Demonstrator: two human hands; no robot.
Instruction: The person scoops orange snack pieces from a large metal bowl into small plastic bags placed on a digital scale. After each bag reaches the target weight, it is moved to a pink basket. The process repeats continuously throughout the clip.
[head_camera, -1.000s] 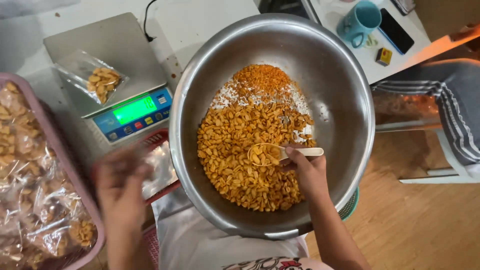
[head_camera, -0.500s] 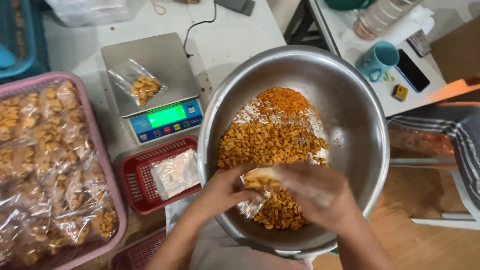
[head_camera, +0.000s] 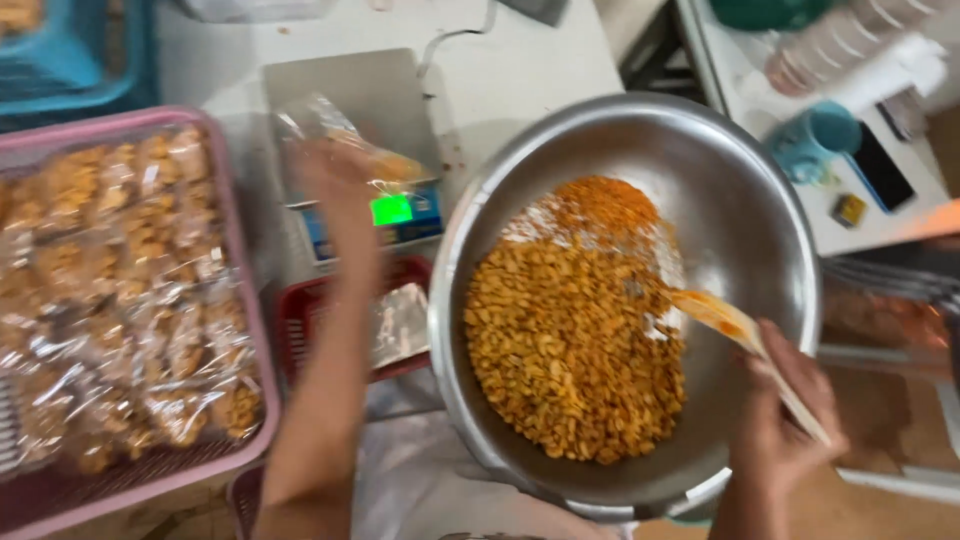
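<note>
A big steel bowl (head_camera: 760, 210) in front of me holds orange snack pieces (head_camera: 570, 350) with red seasoning powder at the far side. My right hand (head_camera: 785, 410) grips a pale spoon (head_camera: 735, 335) whose orange-stained head rests in the bowl by the snacks. My left hand (head_camera: 335, 180), blurred, reaches over the digital scale (head_camera: 360, 110) and holds a clear plastic bag (head_camera: 345, 135) with some snack in it, above the scale's lit green display.
A pink tray (head_camera: 250, 330) at the left is packed with several filled snack bags. A small red basket (head_camera: 300, 320) with clear bags sits below the scale. A teal mug (head_camera: 820, 140) and a dark phone (head_camera: 878, 165) lie on the table at the right.
Both hands were together over the bowl filling a bag. Now my left hand has carried the bag left to the scale and my right hand has lowered the spoon into the bowl.
</note>
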